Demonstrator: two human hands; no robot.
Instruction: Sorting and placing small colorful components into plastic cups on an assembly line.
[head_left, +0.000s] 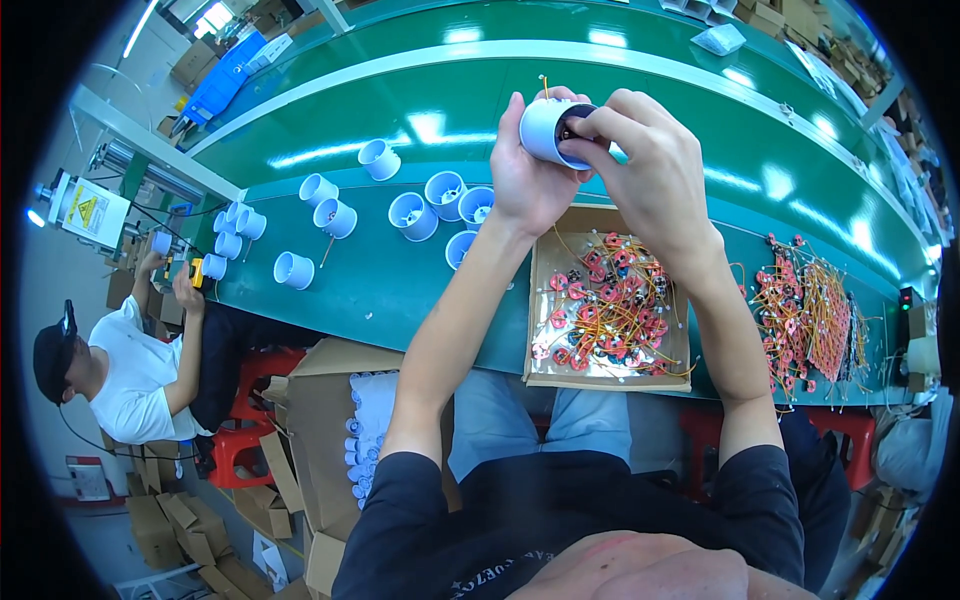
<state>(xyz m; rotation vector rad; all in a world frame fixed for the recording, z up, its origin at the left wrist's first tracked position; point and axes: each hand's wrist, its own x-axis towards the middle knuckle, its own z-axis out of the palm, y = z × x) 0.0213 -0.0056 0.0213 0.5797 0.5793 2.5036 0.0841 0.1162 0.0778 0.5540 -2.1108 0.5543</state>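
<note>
My left hand [527,185] is wrapped round a white plastic cup-shaped housing [541,128], held up above the bench with its mouth turned to the right. A thin orange wire [545,86] sticks out behind the housing. The thumb and fingers of my right hand [655,165] reach into the mouth, pinched together at something small and dark that they mostly hide. Below my hands lies a shallow cardboard tray [610,381] of small red discs with orange wires [610,300]. More white housings [414,216] stand to the left, several showing inner posts.
The green bench [400,310] carries a heap of wired red parts [805,315] on the right. A co-worker [140,375] sits at the left holding a yellow tool [196,272]. An open carton [330,420] with white tubular parts [370,430] stands beside my legs. A raised rail [400,62] crosses behind.
</note>
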